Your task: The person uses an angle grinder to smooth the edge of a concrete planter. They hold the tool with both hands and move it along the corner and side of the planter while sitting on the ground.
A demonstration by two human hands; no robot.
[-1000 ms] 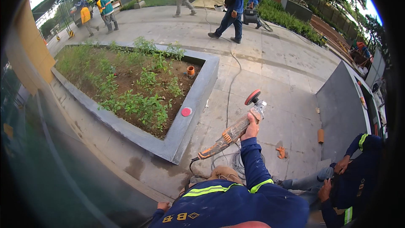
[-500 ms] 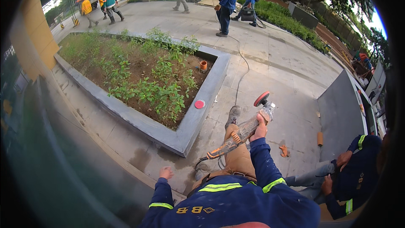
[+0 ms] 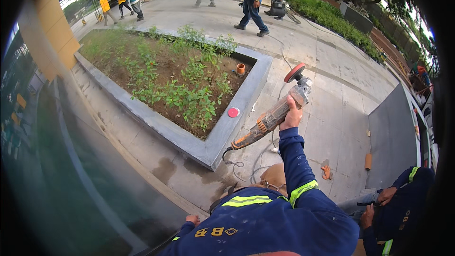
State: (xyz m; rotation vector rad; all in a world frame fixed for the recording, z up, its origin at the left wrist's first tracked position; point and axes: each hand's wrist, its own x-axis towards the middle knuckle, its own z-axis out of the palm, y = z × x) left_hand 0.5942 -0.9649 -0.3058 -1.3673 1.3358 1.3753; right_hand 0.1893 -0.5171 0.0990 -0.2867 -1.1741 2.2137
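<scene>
**Grinder held up beside planter corner**

Wearer's own hands: out of view, so their state cannot be told.

A co-worker in a blue jacket crouches below the camera. Their left hand (image 3: 192, 219) rests flat on the ledge (image 3: 142, 194), holding nothing. The planter (image 3: 246, 95) lies further back, with a red disc (image 3: 233, 112) on its rim.

Their right hand (image 3: 291, 116) is raised and closed round the body of the grinder (image 3: 263, 124). The grinder is tilted, with its red pad (image 3: 295, 72) uppermost, over the paving just right of the planter corner. Its cord (image 3: 232, 154) hangs below.

Far right, another person (image 3: 403, 199) sits with hands together.
</scene>
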